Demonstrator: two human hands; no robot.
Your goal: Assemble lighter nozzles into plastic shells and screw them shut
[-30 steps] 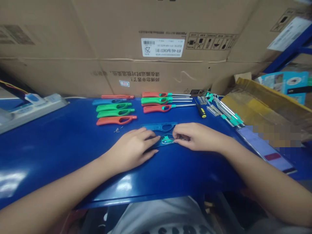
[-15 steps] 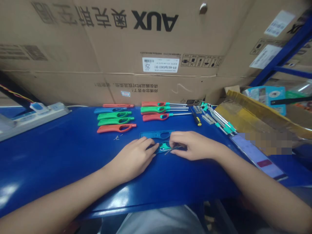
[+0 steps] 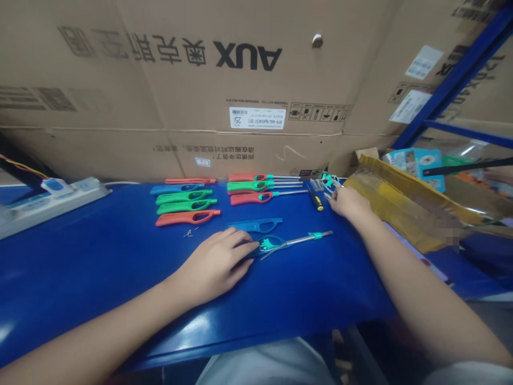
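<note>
**Lighter assembly on a blue work surface (image 3: 100, 267), head view.** The left hand (image 3: 214, 262) lies palm down at lower centre, with the forearm entering from the lower left. Its fingers are extended and not clenched, resting on a blue lighter shell (image 3: 278, 239) that holds a teal insert (image 3: 267, 245). A metal barrel (image 3: 298, 240) with a teal collar runs from this shell towards the right. The right hand (image 3: 348, 203) is at upper right of centre, with the forearm entering from the lower right. Its fingertips (image 3: 332, 195) are gathered beside a bundle of metal barrels (image 3: 331, 183); whether they grasp anything cannot be told.

Just above the left fingertips lies one further blue shell (image 3: 254, 225). Upper centre: five lighter handles (image 3: 186, 206) in a stack (two red, one blue, two green). To their right are three lighters with metal barrels (image 3: 250, 186) (two red, one green), with a further red edge showing beneath the green one. Also shown: one yellow-and-black screwdriver (image 3: 316, 202), small metal pins (image 3: 191, 232), a power strip (image 3: 52, 200), a yellow padded envelope (image 3: 401, 203), and a cardboard carton (image 3: 240, 80) behind the surface.
</note>
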